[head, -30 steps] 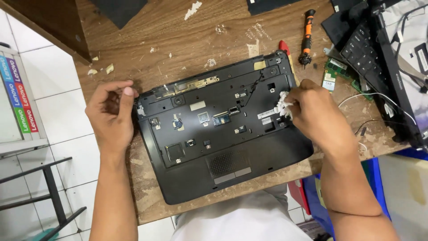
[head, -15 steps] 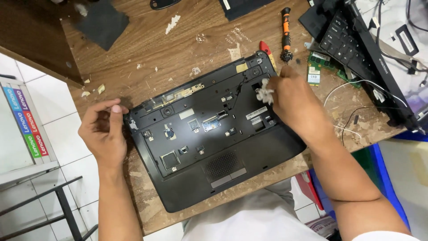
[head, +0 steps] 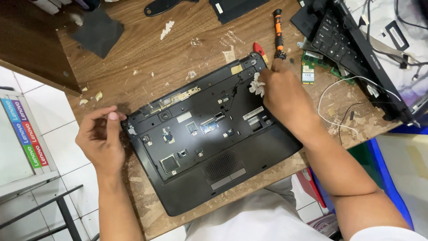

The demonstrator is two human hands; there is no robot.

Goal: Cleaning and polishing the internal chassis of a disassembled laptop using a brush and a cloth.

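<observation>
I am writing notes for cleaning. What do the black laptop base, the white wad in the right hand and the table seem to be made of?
Laptop base: likely matte black plastic; moulded openings, dull sheen.
White wad in the right hand: probably tissue or cotton; soft, crumpled, frayed edges.
Table: looks like wood or wood veneer; brown grain, worn, peeling patches.

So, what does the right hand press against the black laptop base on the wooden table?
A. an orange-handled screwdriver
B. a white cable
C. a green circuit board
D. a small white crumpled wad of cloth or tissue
D: the right hand pinches a small white crumpled wad onto the far right corner of the black laptop base; the orange-handled screwdriver lies untouched on the wooden table.
</observation>
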